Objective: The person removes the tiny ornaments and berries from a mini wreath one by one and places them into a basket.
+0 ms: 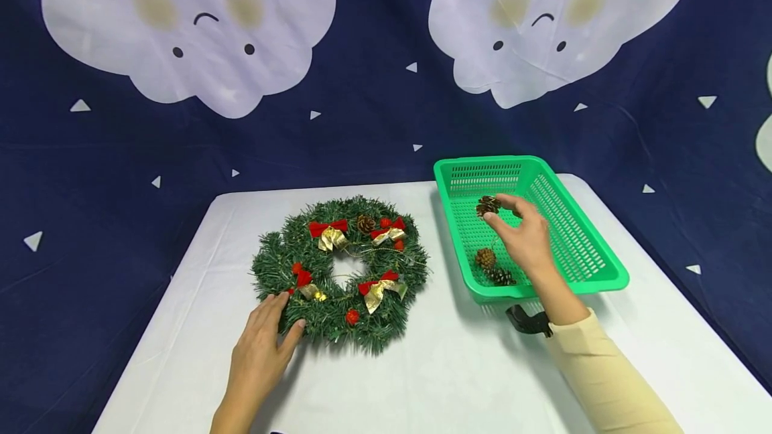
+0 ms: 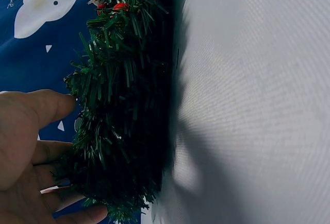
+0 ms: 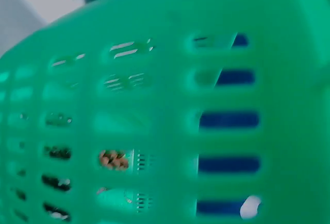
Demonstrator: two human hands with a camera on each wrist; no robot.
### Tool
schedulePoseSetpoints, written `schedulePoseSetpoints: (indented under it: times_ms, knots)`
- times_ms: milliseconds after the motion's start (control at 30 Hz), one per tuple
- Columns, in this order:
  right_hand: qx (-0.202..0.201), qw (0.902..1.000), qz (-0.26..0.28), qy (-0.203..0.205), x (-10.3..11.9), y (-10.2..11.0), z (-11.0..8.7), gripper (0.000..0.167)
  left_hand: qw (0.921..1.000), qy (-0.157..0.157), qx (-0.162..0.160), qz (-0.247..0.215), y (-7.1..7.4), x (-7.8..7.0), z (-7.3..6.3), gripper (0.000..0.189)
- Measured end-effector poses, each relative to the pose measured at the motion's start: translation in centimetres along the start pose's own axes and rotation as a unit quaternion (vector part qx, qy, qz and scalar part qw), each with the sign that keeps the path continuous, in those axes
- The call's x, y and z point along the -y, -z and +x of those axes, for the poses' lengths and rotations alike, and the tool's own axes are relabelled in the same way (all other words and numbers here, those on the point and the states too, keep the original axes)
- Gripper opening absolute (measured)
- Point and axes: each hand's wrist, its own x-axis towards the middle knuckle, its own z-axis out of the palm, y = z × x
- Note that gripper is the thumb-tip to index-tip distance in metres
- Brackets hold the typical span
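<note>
While our R hand [image 1: 525,236] pinches a pinecone [image 1: 487,206] btwn thumb & fingers over the basket [image 1: 594,285], the wreath [image 1: 316,256] lies L of it, nearer our L hand [image 1: 262,340], fingers loosely spread at its edge.

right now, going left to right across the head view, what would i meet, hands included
Left hand → wreath → green basket's left rim → pinched pinecone → right hand → cream sleeve
</note>
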Motion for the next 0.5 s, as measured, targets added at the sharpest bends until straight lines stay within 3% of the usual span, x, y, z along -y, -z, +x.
schedulePoseSetpoints:
  times_ms: [267, 500]
  knots:
    - [0.016, 0.9992, -0.026, -0.027, -0.9, 0.8, -0.2, 0.053, 1.0, 0.004, 0.001, -0.001, -0.1, -0.1, 0.1, 0.058]
    - [0.07, 0.9936, -0.082, -0.034, -1.7, 1.7, -0.1, 0.055, 1.0, 0.007, 0.004, -0.001, 0.0, -0.1, 0.0, 0.058]
